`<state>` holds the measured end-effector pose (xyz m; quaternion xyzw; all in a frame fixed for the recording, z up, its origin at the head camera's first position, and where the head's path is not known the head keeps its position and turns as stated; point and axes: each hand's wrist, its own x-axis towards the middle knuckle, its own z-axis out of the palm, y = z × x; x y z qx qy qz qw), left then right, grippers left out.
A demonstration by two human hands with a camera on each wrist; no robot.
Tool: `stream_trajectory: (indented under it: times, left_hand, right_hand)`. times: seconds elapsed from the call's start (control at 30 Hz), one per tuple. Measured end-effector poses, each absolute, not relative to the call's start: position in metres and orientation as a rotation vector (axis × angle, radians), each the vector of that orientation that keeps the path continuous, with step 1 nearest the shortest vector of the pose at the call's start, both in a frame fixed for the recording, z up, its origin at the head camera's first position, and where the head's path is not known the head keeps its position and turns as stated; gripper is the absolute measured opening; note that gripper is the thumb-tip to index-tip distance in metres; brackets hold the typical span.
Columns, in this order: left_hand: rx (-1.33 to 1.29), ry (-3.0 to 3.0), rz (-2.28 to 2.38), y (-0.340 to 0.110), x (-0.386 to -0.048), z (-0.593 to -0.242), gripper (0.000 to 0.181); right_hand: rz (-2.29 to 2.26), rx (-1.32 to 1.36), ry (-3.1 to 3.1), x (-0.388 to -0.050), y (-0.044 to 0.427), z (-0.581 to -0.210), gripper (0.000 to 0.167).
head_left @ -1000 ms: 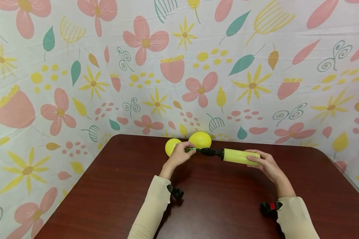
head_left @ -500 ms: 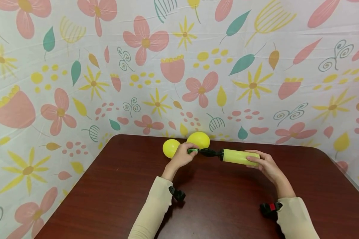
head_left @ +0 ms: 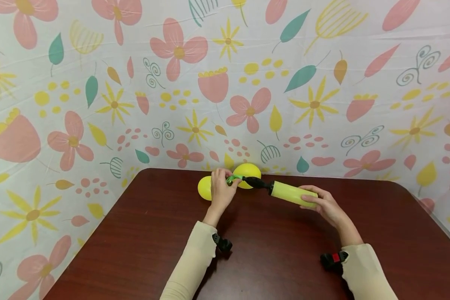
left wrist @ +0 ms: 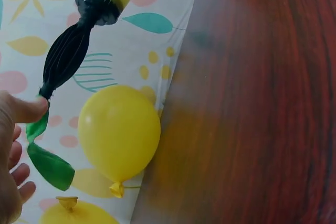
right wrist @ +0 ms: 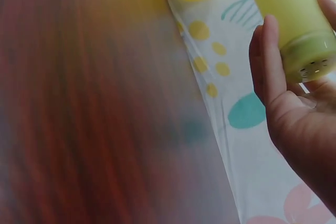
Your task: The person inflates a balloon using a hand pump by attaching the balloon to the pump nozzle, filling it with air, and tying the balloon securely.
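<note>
A limp green balloon [left wrist: 55, 170] hangs from the black nozzle of a yellow hand pump [head_left: 291, 193]. My left hand [head_left: 221, 191] pinches the balloon's neck at the nozzle tip; in the left wrist view its thumb lies against that joint and the other fingers are partly cut off. My right hand [head_left: 328, 205] grips the far end of the pump, fingers wrapped about the yellow barrel, as the right wrist view [right wrist: 302, 116] also has it. The pump is held above the table, its nozzle end pointing left and slightly up.
Two inflated, knotted yellow balloons lie at the table's back edge: a rounder one [left wrist: 119, 129] behind the nozzle, another [head_left: 204, 188] partly hidden by my left hand. The dark wooden table [head_left: 277, 250] meets a flower-printed cloth [head_left: 255, 62] behind it.
The pump has tilted, its nozzle end rising and shifting left. My left hand has risen with it and turned more upright, and more of the green balloon shows. The right hand keeps its grip.
</note>
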<state>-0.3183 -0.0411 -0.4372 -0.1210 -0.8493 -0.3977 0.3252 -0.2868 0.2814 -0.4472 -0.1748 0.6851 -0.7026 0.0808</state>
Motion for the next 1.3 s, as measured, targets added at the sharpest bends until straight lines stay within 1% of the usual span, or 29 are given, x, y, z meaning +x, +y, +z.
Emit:
stream_trajectory:
  times: [0.1,0.17,0.4,0.63,0.73,0.83,0.93,1.07,1.13,1.23,1.3]
  left_hand:
    - [-0.255,-2.243,-1.067,-0.042,-0.319,-0.439,0.02]
    - [-0.246,-2.238,-1.173,-0.043,-0.32,-0.439,0.018]
    - [-0.262,-1.984,-1.738,-0.041,-0.317,-0.427,0.015]
    - [-0.258,-1.593,-2.252,-0.039,-0.313,-0.405,0.019]
    - [-0.209,-1.466,-2.463,-0.041,-0.312,-0.397,0.014]
    - [-0.219,-1.406,-2.58,-0.043,-0.312,-0.394,0.01]
    - [-0.279,-1.398,-2.626,-0.045,-0.311,-0.394,0.016]
    - [-0.337,-1.398,-2.643,-0.046,-0.308,-0.392,0.034]
    - [-0.339,-1.381,-2.645,-0.045,-0.307,-0.392,0.04]
    - [-0.343,-1.373,-2.619,-0.044,-0.305,-0.394,0.042]
    - [-0.332,-1.352,-2.611,-0.042,-0.304,-0.396,0.041]
  right_hand:
    - [-2.085,-0.543,2.031,-0.287,0.275,-0.449,0.026]
    - [-2.076,-0.553,2.017,-0.286,0.271,-0.451,0.027]
    - [-2.003,-0.551,2.008,-0.285,0.254,-0.449,0.031]
    - [-1.882,-0.593,2.055,-0.286,0.239,-0.445,0.038]
    - [-1.836,-0.639,2.064,-0.284,0.234,-0.444,0.041]
    - [-1.823,-0.662,2.051,-0.283,0.228,-0.444,0.044]
    - [-1.814,-0.668,2.05,-0.283,0.222,-0.445,0.045]
    - [-1.807,-0.67,2.05,-0.284,0.216,-0.449,0.044]
    - [-1.811,-0.672,2.034,-0.285,0.213,-0.451,0.043]
    - [-1.815,-0.694,2.0,-0.283,0.209,-0.454,0.042]
    - [-1.822,-0.691,1.991,-0.281,0.205,-0.455,0.041]
